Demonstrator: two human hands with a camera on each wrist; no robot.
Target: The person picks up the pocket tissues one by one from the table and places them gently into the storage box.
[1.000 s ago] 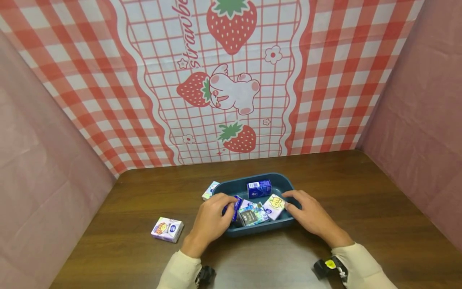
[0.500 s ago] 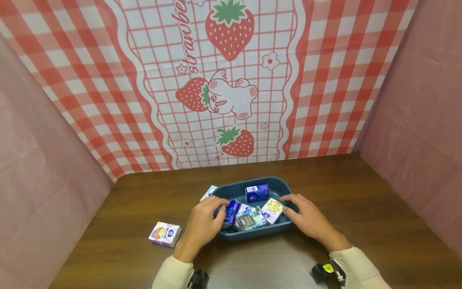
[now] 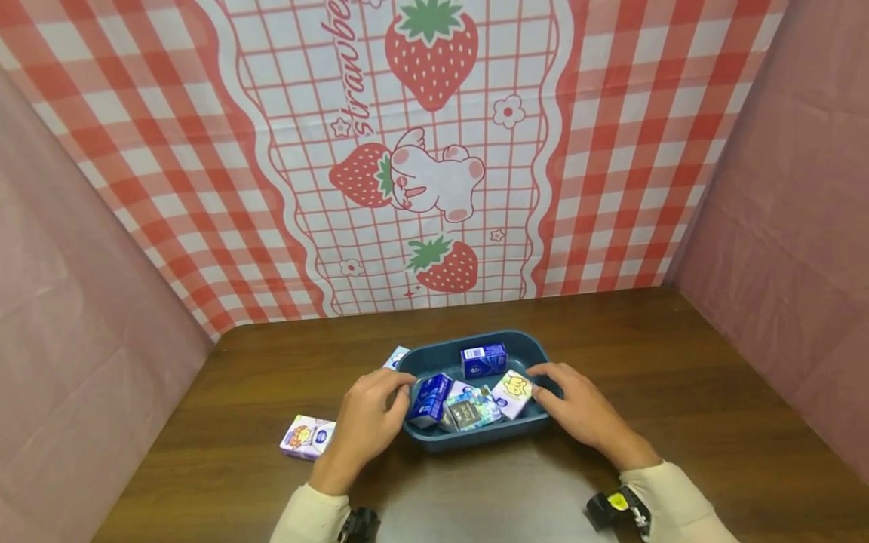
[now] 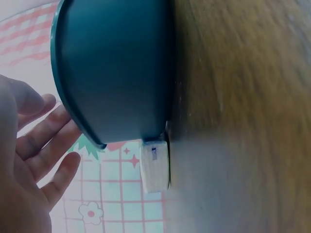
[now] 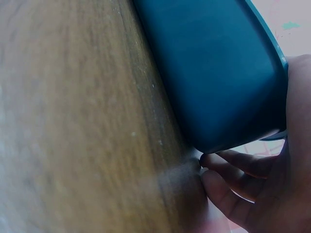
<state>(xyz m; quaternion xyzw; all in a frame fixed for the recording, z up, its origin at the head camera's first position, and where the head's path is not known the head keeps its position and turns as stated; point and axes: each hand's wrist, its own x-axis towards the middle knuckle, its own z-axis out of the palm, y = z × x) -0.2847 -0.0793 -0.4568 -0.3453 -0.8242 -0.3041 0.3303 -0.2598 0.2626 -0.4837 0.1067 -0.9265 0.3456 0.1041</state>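
A dark teal plastic tub (image 3: 468, 440) stands on the table with several small tissue packs inside. At its left end my left hand (image 3: 370, 411) has loosely bent fingers, the fingertips right at the rim. Just inside there, a dark blue tissue pack (image 3: 431, 400) leans tilted, out of the fingers. My right hand (image 3: 584, 411) grips the tub's right end, thumb and index finger over the rim, other fingers against the outer wall in the right wrist view. Beside those fingertips lies a white tissue pack with a yellow cartoon (image 3: 514, 392).
Another blue pack (image 3: 483, 360) stands at the tub's back; a floral pack with a grey label (image 3: 471, 411) lies in front. Outside, a white-purple pack (image 3: 308, 436) lies to the left, partly behind the left hand. A pale pack (image 3: 395, 357) sits behind the tub's left end.
My left hand has let go of the blue tissue pack and drawn back left to the rim. The pack now leans inside the tub. The right hand stays at the tub's right end.
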